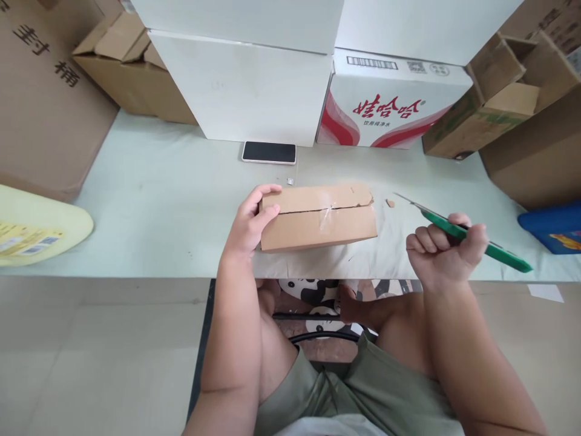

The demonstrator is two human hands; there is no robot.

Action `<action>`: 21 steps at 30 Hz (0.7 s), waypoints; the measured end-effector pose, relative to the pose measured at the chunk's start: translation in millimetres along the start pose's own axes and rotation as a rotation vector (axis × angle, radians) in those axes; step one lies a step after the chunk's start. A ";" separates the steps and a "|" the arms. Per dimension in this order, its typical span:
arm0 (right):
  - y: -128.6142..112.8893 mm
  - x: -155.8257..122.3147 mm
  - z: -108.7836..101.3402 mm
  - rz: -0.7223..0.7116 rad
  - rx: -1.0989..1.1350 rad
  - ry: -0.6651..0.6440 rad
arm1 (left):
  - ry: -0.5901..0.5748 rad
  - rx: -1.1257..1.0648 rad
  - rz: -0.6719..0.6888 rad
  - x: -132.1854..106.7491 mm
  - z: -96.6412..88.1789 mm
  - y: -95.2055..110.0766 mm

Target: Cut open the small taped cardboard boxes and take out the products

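Note:
A small brown cardboard box (313, 229) rests near the front edge of the table, with a dark seam along it and a piece of clear tape across the seam. My left hand (252, 221) grips its left end, thumb on the near side of the seam and fingers over the far edge. To the right of the box, my right hand (447, 245) is closed around a green utility knife (506, 256). Its blade is out and points up and left, apart from the box. A torn cardboard scrap (390, 203) lies between the box and the blade.
Behind the box lie a phone (269, 152) and a tiny white piece (290, 181) on the pale green tablecloth (149, 200). White cartons (245, 91) stand at the back. Brown boxes (472, 124) flank both sides. A yellow container (40, 227) is left, a blue package (554, 227) right.

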State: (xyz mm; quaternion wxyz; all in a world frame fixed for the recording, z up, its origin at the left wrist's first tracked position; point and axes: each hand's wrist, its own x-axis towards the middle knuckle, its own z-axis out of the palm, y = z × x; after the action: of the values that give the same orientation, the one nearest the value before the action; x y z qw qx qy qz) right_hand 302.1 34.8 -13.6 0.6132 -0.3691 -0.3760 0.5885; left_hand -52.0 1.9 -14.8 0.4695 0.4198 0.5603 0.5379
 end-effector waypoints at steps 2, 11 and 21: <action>-2.6 0.0 10.2 -0.032 -0.101 -0.043 | 0.000 -0.004 0.002 -0.2 -0.2 -0.7; -36.5 26.4 89.4 -0.109 -0.167 -0.362 | -0.008 0.044 0.037 -3.6 1.4 -1.2; 1.0 28.3 102.1 -0.146 -0.240 -0.286 | -0.012 0.069 0.029 -6.2 4.8 -1.4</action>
State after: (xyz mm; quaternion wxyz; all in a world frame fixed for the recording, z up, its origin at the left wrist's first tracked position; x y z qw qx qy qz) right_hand 210.9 64.2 31.7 0.5461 -0.3241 -0.5527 0.5398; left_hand -46.0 -3.2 -15.7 0.4504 0.4471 0.5696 0.5223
